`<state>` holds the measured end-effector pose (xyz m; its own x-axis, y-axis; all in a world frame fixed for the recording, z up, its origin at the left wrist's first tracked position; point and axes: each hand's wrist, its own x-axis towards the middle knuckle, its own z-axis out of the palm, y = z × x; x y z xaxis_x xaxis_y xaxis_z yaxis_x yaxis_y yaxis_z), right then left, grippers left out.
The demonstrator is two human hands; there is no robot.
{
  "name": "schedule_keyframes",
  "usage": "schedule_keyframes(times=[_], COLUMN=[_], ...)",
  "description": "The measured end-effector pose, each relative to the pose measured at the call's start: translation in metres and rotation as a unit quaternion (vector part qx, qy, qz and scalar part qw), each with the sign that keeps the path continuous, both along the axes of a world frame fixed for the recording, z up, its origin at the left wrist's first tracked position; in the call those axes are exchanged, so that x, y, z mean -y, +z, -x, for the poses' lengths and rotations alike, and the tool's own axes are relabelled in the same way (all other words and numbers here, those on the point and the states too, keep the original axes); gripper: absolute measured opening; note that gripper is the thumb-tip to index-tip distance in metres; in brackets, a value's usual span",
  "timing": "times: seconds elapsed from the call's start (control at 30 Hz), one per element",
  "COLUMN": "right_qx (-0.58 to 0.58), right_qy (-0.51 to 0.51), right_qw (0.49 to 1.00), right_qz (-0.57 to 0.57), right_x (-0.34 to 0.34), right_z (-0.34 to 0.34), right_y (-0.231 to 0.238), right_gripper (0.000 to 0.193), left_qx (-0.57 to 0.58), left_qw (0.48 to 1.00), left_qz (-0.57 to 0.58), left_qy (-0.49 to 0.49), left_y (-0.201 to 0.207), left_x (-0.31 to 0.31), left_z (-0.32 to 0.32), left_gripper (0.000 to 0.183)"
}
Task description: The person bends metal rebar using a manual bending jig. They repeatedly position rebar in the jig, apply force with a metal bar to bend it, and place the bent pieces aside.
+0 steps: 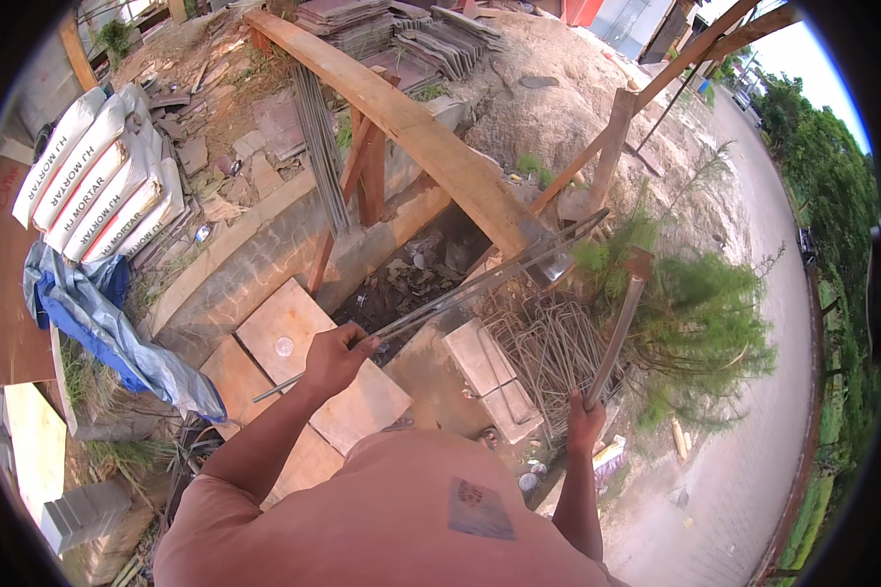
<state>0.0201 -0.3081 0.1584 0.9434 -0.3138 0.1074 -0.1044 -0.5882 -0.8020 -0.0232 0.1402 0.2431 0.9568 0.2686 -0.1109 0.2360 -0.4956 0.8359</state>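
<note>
My left hand point(335, 360) is closed around thin steel rebar rods point(431, 311), which slant up to the right across the end of a long wooden beam point(401, 115). At the beam's near end, a small metal piece point(550, 268) sits by the rods. My right hand point(585, 423) grips the lower end of a long metal bar tool point(613, 338) with a rusty head, its tip apart from the rods. Beneath, between my hands, lies a pile of bent rebar stirrups point(558, 357), next to a pale concrete block point(489, 377) with bent rods on it.
Square slabs point(294, 328) lie by my left arm, beside a debris-filled pit point(411, 274). Straight rods point(318, 147) lean against the beam. White sacks point(108, 176) and a blue-grey tarp point(117, 323) are at left. A green bush point(700, 313) and road point(754, 391) are at right.
</note>
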Motion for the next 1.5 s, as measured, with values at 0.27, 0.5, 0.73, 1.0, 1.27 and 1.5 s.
schedule_keyframes(times=[0.27, 0.5, 0.73, 1.0, 1.27, 1.5], right_qx=[0.004, 0.067, 0.185, 0.104, 0.026, 0.033], right_qy=[0.154, 0.059, -0.079, 0.012, 0.129, 0.182], right_qw=[0.937, 0.931, 0.958, 0.964, 0.957, 0.945], right_qz=[-0.312, -0.354, -0.205, -0.243, -0.258, -0.271], right_x=[-0.14, -0.129, -0.05, -0.023, 0.035, 0.071], right_z=[0.0, -0.008, 0.021, 0.049, 0.011, -0.009], right_y=[0.039, 0.069, 0.075, 0.042, 0.029, 0.035], right_gripper=[0.02, 0.017, 0.015, 0.023, 0.02, 0.015], left_qx=[0.201, 0.233, 0.499, 0.513, 0.49, 0.513], left_qw=[0.926, 0.851, 0.828, 0.787, 0.794, 0.799], left_qz=[0.32, 0.432, 0.234, 0.289, 0.302, 0.277], left_qy=[-0.018, -0.187, -0.104, -0.183, -0.194, -0.148], left_y=[0.017, 0.075, 0.183, 0.342, 0.339, 0.337], left_x=[0.128, 0.23, 0.208, 0.148, 0.149, 0.148], left_z=[-0.075, -0.107, -0.246, -0.366, -0.344, -0.322], left_gripper=[0.023, 0.023, 0.05, 0.06, 0.049, 0.049])
